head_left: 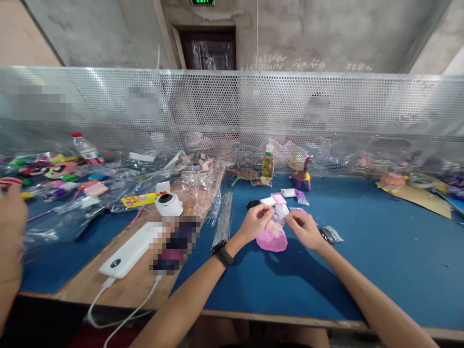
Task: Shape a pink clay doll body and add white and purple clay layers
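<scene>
My left hand (256, 221), with a dark watch on its wrist, is closed in a pinch above the blue table. Facing it, my right hand (303, 228) pinches with thumb and fingers. Between the fingertips of both hands is a small clear plastic bag (280, 212). Under them lies a flat pink clay piece (272, 241), with paler peach bits at its upper edge. Just beyond the hands are a white packet (267, 201) and a pink packet (278, 199). A small bag with black contents (330, 235) lies right of my right hand.
A bundle of thin wires (223, 217) lies to the left. Farther left are a white power bank (132, 249), a phone (177, 245) and a white camera (169, 205). Behind stand an oil-coloured bottle (268, 164) and clay figures (303, 176). Another person's arm (10, 232) shows at left.
</scene>
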Motion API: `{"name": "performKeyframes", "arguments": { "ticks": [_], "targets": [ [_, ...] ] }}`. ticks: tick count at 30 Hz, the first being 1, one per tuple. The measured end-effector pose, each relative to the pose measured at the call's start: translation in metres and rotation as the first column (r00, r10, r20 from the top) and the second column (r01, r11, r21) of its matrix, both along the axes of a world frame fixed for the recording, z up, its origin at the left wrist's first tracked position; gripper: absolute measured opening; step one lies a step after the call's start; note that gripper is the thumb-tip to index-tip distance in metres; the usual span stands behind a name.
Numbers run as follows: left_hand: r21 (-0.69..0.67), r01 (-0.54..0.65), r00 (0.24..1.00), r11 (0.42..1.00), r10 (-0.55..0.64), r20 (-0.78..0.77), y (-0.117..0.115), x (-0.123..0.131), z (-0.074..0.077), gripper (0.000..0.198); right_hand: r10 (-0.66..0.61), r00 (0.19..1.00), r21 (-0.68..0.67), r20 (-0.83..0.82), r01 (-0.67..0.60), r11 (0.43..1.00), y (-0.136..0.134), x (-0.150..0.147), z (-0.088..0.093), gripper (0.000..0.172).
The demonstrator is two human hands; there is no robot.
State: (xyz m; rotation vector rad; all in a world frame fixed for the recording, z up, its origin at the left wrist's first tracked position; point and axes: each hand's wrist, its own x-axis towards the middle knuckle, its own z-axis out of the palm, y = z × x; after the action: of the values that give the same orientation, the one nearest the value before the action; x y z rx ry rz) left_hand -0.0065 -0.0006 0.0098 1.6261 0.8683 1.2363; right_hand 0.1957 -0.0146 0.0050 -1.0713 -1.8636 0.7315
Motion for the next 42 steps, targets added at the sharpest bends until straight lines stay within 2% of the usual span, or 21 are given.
{"name": "performKeyframes", "arguments": {
  "ticks": [11,17,24,30,36,42],
  "targets": [
    [0.053,0.055,0.994,0.997,-0.050,-0.100,-0.007,0.002,0.000,0.032,0.059,0.998,0.016,0.010,-0.060,0.998,-0.001,-0.004,-0.002,0.041],
    [0.004,0.120,0.990,0.993,-0.119,-0.082,-0.009,0.005,0.000,0.033,0.072,0.996,0.033,0.048,-0.074,0.997,-0.006,-0.005,0.003,0.035],
    [0.018,0.147,0.981,0.989,-0.143,-0.134,-0.012,0.008,-0.004,0.033,0.102,0.986,0.041,0.133,-0.108,0.993,-0.005,-0.004,0.000,0.040],
    [0.000,0.134,0.986,0.991,-0.133,-0.096,-0.004,0.003,0.000,0.035,0.065,0.989,0.096,0.131,-0.078,0.992,-0.006,-0.002,0.009,0.046],
    [0.003,0.155,0.982,0.988,-0.154,-0.113,-0.001,-0.001,0.000,0.037,0.068,0.988,0.034,0.135,-0.074,0.997,-0.003,0.001,0.010,0.057],
    [0.005,0.185,0.969,0.983,-0.181,-0.171,-0.009,0.001,0.001,0.031,0.150,0.977,0.059,0.149,-0.160,0.985,-0.005,-0.004,0.006,0.052]
  ]
}}
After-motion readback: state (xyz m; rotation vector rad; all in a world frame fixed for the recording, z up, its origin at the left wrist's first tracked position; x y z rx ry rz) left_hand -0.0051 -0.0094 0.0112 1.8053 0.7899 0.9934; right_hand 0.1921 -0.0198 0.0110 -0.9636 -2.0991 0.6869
